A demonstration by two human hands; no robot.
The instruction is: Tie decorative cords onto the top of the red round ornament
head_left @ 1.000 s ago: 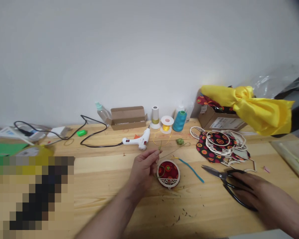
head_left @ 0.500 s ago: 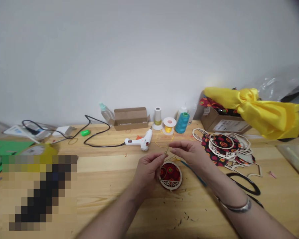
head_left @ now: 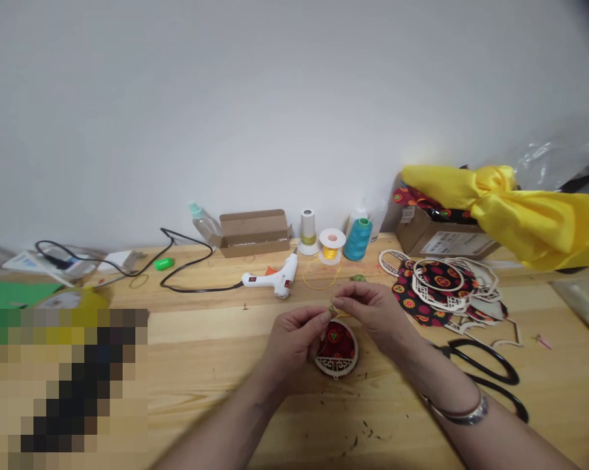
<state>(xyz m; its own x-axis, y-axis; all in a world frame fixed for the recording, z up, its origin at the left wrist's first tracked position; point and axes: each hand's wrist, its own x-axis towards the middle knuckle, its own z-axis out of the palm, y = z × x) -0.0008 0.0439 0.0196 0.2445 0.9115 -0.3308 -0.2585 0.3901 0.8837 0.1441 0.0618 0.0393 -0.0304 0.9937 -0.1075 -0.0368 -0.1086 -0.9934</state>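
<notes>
My left hand and my right hand meet above a round wooden ornament with red patterned fabric, which lies on the wooden table. Both hands pinch a small greenish bead or knot on a thin cord between their fingertips. The left hand's fingers partly cover the ornament's left edge. A silver bangle sits on my right wrist. The black scissors lie on the table just right of my right forearm, untouched.
A white glue gun with a black cable lies behind the hands. Thread spools, a small open carton and a spray bottle line the wall. Wooden frames and fabric pieces, a box and yellow cloth are at right.
My right hand left the scissors and came over to meet the left hand at the cord above the ornament. Both hands have since closed in together on the small bead.
</notes>
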